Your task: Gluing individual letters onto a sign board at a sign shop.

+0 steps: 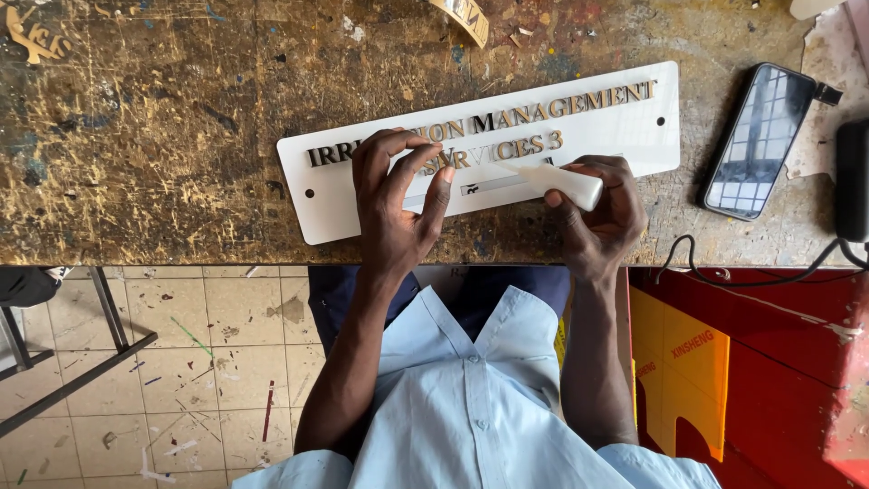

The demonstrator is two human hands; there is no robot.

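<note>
On the near edge of the scarred workbench (136,181) lies the white sign plate (634,136), two rows of gold letters largely mounted; left hand (394,204) pinches a small piece, right hand (602,213) grips a white tube (566,181), lower row unfinished.

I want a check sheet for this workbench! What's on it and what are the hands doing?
Surface: worn wooden bench, scratched and flecked with paint.
Job's things: long white sign plate with raised metallic letters, lying flat; small white bottle-shaped applicator, tip on the plate.
Clutter: dark phone right of the plate; gold cut-out scrap at the far left; curved strip at the top edge.
Hands: left hand presses fingertips on the plate's letters; right hand holds the applicator.
Cables: black cable trailing over the bench's right edge.
Surroundings: tiled floor with paint spots; red and yellow boxes at the right.
</note>
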